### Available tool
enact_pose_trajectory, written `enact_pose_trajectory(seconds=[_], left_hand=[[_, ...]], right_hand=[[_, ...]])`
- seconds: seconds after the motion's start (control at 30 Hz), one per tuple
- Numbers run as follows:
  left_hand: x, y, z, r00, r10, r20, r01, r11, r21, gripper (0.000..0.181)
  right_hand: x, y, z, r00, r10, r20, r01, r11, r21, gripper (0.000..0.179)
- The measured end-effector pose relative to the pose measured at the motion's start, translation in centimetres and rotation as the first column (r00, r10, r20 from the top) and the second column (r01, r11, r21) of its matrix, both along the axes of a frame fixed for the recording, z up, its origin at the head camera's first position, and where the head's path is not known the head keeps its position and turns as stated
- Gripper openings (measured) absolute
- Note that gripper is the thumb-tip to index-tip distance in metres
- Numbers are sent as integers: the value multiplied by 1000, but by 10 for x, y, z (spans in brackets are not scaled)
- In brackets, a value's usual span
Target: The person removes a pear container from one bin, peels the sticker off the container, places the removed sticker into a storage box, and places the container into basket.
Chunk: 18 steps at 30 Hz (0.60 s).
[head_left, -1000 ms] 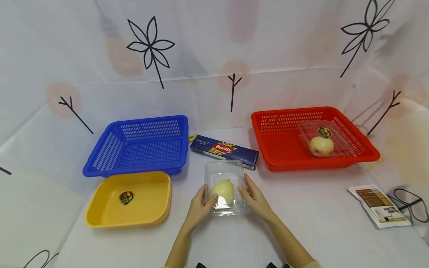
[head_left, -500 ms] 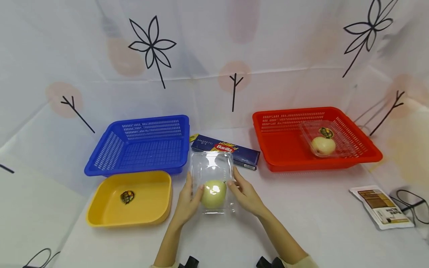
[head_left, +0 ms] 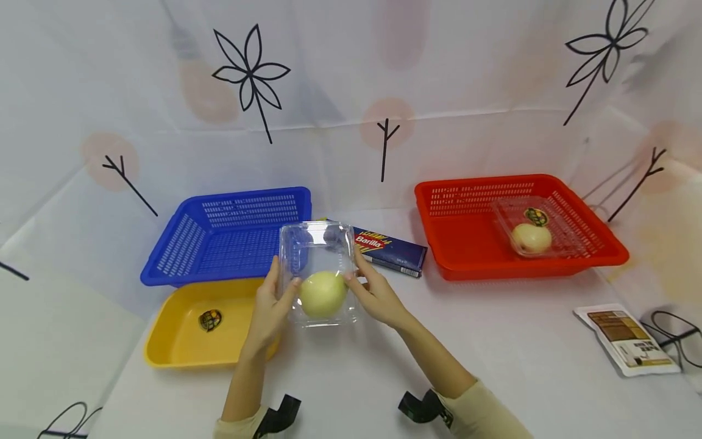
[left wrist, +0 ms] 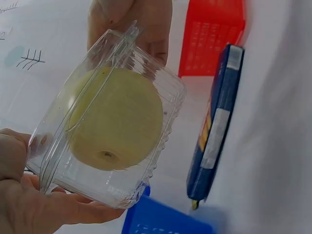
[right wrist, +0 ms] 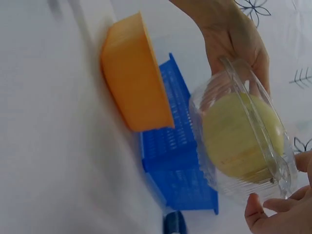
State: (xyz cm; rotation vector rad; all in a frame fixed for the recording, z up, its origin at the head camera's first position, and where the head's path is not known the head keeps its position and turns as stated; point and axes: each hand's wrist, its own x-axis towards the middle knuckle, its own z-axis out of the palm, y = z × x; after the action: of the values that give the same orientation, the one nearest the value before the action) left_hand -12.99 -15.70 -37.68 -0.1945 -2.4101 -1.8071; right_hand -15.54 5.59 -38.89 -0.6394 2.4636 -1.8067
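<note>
Between my two hands a clear plastic clamshell container [head_left: 317, 253] is held up above the table, its lid closed. Inside lies a round, pale yellow-green fruit [head_left: 322, 295], toward the near end. My left hand [head_left: 267, 310] grips the left side, thumb over the lid's edge and fingers underneath, as the left wrist view shows. On the opposite side my right hand [head_left: 379, 296] grips the edge with its thumb on top. In the right wrist view the fruit [right wrist: 239, 136] shows through the ribbed wall. The container overlaps the blue basket's [head_left: 181, 244] corner in the head view.
Behind the container lies a Barilla spaghetti box [head_left: 395, 251]. A yellow tub [head_left: 181, 341] with a dark sticker stands left, before the blue basket. At right, the red basket [head_left: 466, 265] holds another clamshell [head_left: 559, 228] with fruit. A pouch [head_left: 625, 338] and cable [head_left: 674, 335] lie far right.
Both hands have carried the clamshell container left and upward, away from the table, toward the blue basket. It now covers the left part of the spaghetti box in the head view.
</note>
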Motion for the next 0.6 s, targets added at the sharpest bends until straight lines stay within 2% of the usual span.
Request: enact_pose_trajectory(seconds=[0.2, 0.4, 0.5, 0.6], left_hand=[[-15, -22, 16, 999, 51, -11, -50, 995, 80, 63], [-30, -47, 27, 990, 121, 74, -129, 985, 116, 61], [-38, -59, 31, 982, 158, 102, -167, 981, 94, 62], [-48, -71, 34, 975, 185, 124, -196, 977, 84, 63]], right_hand=[[-23, -17, 17, 998, 56, -30, -56, 998, 27, 64], [-47, -36, 26, 990, 137, -29, -137, 991, -5, 67], [-59, -47, 28, 988, 157, -3, -157, 987, -22, 68], [-69, -59, 31, 985, 164, 58, -164, 986, -16, 69]])
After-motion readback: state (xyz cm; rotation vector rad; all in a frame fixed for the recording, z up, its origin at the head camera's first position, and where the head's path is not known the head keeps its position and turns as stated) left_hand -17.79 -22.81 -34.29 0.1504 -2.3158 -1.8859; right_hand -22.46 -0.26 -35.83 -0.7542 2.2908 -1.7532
